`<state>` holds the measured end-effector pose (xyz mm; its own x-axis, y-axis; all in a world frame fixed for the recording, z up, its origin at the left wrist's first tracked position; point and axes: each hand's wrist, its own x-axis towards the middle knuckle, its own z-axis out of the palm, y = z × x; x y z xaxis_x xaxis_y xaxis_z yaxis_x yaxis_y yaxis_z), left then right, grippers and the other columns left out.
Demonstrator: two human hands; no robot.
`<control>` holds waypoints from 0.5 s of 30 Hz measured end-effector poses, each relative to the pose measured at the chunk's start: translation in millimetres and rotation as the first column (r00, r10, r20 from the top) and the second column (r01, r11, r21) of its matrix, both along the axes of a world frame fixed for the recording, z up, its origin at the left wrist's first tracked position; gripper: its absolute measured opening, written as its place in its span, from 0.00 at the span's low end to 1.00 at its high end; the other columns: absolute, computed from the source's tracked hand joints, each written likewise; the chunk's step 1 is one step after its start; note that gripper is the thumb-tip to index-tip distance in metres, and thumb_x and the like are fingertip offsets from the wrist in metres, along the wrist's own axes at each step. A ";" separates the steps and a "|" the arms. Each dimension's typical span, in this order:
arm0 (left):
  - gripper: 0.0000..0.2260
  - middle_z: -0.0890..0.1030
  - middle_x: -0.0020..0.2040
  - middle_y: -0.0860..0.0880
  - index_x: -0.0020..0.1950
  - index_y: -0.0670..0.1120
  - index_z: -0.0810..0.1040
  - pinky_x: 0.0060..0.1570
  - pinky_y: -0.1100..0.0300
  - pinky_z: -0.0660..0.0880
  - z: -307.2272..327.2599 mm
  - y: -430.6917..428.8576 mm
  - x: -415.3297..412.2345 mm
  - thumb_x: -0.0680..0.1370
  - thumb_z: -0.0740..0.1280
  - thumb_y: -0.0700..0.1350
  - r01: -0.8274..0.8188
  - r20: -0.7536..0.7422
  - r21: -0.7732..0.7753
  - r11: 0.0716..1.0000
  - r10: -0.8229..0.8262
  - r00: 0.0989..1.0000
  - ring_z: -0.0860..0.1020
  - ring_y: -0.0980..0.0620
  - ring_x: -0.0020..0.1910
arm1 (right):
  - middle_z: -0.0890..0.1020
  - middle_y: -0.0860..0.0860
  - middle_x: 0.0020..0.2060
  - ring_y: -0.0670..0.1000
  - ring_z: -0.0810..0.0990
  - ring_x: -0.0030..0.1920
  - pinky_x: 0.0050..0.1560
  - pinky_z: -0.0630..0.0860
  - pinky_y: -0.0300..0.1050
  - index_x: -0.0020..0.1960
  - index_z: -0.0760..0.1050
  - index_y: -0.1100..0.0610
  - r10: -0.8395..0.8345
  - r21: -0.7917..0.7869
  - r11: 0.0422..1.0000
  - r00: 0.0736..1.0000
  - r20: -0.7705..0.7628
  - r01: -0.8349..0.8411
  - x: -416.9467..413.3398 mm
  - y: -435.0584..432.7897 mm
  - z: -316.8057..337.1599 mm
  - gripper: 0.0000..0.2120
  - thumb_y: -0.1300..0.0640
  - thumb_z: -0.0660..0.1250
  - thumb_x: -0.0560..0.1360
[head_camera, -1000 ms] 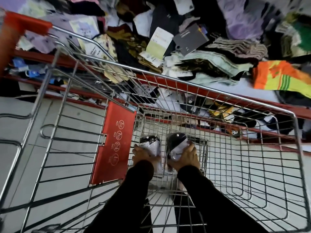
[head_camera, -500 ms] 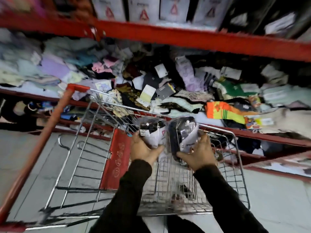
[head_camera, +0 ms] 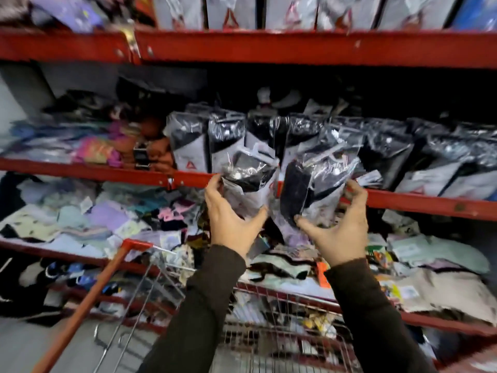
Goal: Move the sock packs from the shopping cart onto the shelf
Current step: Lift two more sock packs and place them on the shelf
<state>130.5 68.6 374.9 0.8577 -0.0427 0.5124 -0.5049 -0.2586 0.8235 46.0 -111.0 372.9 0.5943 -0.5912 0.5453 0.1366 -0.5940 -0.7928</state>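
Observation:
My left hand [head_camera: 231, 222] grips a clear-wrapped pack of black socks [head_camera: 250, 176] from below. My right hand [head_camera: 338, 230] holds a second, similar sock pack [head_camera: 317, 181] next to it. Both packs are raised in front of the red edge of the middle shelf [head_camera: 430, 204], where a row of the same black sock packs [head_camera: 390, 154] stands upright. The wire shopping cart [head_camera: 269, 332] with its red handle [head_camera: 88, 300] is below my arms; its inside is mostly hidden and blurred.
A lower red shelf [head_camera: 80, 254] carries heaps of loose coloured socks. The top shelf [head_camera: 295, 47] holds grey boxed packs. Folded colourful socks [head_camera: 102, 149] lie at the left of the middle shelf. Grey floor shows at bottom left.
Both hands have lifted the two sock packs out of the cart basket and up to the middle shelf. My view has tilted up from the cart to the shelves.

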 end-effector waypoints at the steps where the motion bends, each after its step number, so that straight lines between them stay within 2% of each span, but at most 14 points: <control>1: 0.42 0.65 0.71 0.49 0.75 0.49 0.57 0.68 0.79 0.55 8.9 -7.6 9.3 0.69 0.80 0.44 -0.009 0.039 -0.014 1.000 0.009 0.999 0.64 0.61 0.67 | 0.71 0.47 0.68 0.47 0.72 0.68 0.70 0.70 0.47 0.72 0.60 0.49 -0.016 -0.005 1.000 1.000 0.021 0.016 12.1 -2.4 7.3 0.49 0.46 0.82 0.59; 4: 0.42 0.63 0.66 0.50 0.73 0.39 0.59 0.60 0.88 0.53 32.3 -30.1 40.1 0.67 0.81 0.40 -0.038 0.101 -0.072 0.997 0.046 0.994 0.61 0.65 0.61 | 0.72 0.51 0.67 0.51 0.73 0.67 0.69 0.72 0.51 0.72 0.59 0.50 -0.039 0.037 0.999 0.995 0.090 0.036 49.7 -6.7 23.9 0.49 0.49 0.84 0.59; 7: 0.43 0.63 0.67 0.50 0.73 0.39 0.59 0.60 0.87 0.54 43.9 -47.5 65.3 0.67 0.81 0.40 -0.044 0.085 -0.100 0.994 0.053 0.995 0.62 0.65 0.62 | 0.70 0.52 0.66 0.50 0.72 0.66 0.70 0.69 0.44 0.72 0.60 0.58 -0.081 0.026 0.997 0.991 0.110 0.078 79.4 -12.0 27.9 0.49 0.53 0.84 0.60; 8: 0.43 0.64 0.69 0.48 0.74 0.40 0.58 0.63 0.85 0.56 44.5 -52.4 71.9 0.67 0.81 0.40 -0.035 0.080 -0.100 0.994 0.043 0.996 0.64 0.62 0.64 | 0.70 0.52 0.65 0.50 0.71 0.66 0.69 0.68 0.39 0.71 0.60 0.60 -0.094 0.014 0.996 0.989 0.114 0.093 87.3 -14.9 27.6 0.49 0.53 0.84 0.59; 10: 0.43 0.64 0.72 0.46 0.75 0.45 0.56 0.67 0.74 0.63 43.5 -62.2 82.0 0.69 0.80 0.41 0.002 0.051 -0.105 0.994 0.003 0.999 0.66 0.57 0.66 | 0.69 0.53 0.64 0.51 0.71 0.66 0.67 0.64 0.33 0.70 0.61 0.62 -0.116 0.014 0.993 0.987 0.109 0.116 100.2 -20.2 26.7 0.49 0.53 0.85 0.59; 11: 0.43 0.63 0.72 0.47 0.74 0.48 0.56 0.67 0.70 0.64 41.9 -66.3 85.2 0.69 0.80 0.42 0.011 0.034 -0.113 0.994 -0.008 0.999 0.66 0.59 0.65 | 0.70 0.54 0.64 0.53 0.71 0.67 0.67 0.63 0.33 0.70 0.61 0.63 -0.130 0.014 0.991 0.986 0.105 0.130 104.5 -21.4 25.7 0.49 0.53 0.85 0.59; 13: 0.43 0.61 0.70 0.50 0.73 0.50 0.56 0.66 0.70 0.61 39.0 -74.7 90.8 0.68 0.81 0.43 -0.008 0.013 -0.140 0.990 0.010 1.000 0.63 0.63 0.64 | 0.71 0.59 0.65 0.56 0.72 0.68 0.68 0.65 0.34 0.69 0.62 0.65 -0.168 -0.019 0.985 0.981 0.102 0.171 110.9 -21.4 23.8 0.49 0.52 0.85 0.59; 15: 0.43 0.63 0.71 0.46 0.73 0.47 0.58 0.65 0.71 0.60 35.2 -82.0 94.7 0.67 0.81 0.42 -0.044 -0.005 -0.168 0.985 0.044 0.999 0.64 0.59 0.66 | 0.71 0.61 0.63 0.57 0.73 0.65 0.63 0.64 0.30 0.69 0.63 0.67 -0.199 -0.069 0.976 0.975 0.103 0.206 115.3 -19.6 21.4 0.49 0.52 0.85 0.58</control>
